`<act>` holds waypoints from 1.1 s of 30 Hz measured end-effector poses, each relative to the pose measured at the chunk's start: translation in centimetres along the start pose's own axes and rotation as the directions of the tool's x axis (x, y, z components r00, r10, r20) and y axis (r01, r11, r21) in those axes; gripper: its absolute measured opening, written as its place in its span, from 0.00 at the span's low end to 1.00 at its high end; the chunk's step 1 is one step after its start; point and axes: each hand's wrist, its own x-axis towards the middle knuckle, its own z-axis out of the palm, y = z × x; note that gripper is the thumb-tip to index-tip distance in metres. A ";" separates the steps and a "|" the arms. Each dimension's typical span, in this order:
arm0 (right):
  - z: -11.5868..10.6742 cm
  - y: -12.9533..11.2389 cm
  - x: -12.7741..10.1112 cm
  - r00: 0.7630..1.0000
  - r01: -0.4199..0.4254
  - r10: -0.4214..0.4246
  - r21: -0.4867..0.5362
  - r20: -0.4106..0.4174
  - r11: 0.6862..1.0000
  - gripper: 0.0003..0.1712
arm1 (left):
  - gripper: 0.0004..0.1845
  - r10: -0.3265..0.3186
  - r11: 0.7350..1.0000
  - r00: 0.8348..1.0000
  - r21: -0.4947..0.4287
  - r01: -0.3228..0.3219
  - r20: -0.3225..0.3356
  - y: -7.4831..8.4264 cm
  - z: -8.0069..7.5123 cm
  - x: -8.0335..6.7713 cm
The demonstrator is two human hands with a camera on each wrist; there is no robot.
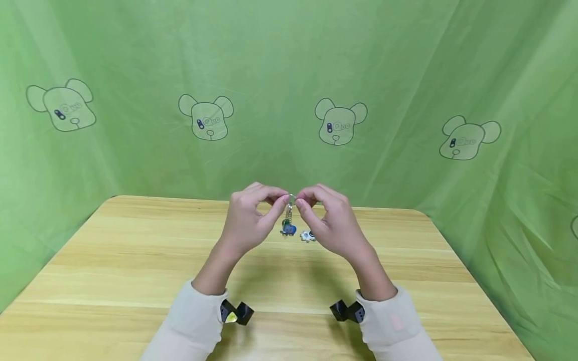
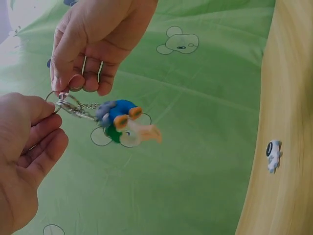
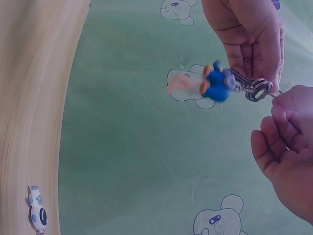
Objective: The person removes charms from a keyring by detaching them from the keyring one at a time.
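Observation:
Above the table, my left hand [image 1: 248, 218] and right hand [image 1: 331, 218] face each other and pinch opposite sides of a metal key ring [image 1: 292, 199] between thumb and fingers. From the ring hang short metal chains with small figure charms. One charm is a blue and grey figure [image 2: 120, 112] with orange feet. Beside it hangs a blurred charm [image 2: 144, 131] in green, white and peach. A third, white charm with pale blue patches [image 3: 37, 210] lies on the table, apart from both hands; a black oval marks it.
The light wooden table [image 1: 135, 265] ends at a far edge just behind the hands. Green cloth [image 1: 280, 60] printed with bear heads hangs behind and at both sides. Each wrist carries a small black camera [image 1: 244, 313] at the cuff.

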 end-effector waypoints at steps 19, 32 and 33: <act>0.6 0.3 0.0 1.000 0.004 -0.004 -0.008 -0.005 1.000 0.03 | 0.02 0.003 1.000 1.000 0.005 -0.003 0.022 0.0 0.0 0.1; 0.6 0.1 0.0 1.000 -0.006 0.006 -0.015 0.013 1.000 0.03 | 0.02 0.086 0.988 0.994 0.120 -0.093 0.063 -0.3 -0.5 0.0; 0.6 0.1 0.0 1.000 -0.005 0.005 -0.014 0.009 1.000 0.03 | 0.02 0.081 0.989 0.995 0.121 -0.088 0.063 -0.3 -0.6 0.0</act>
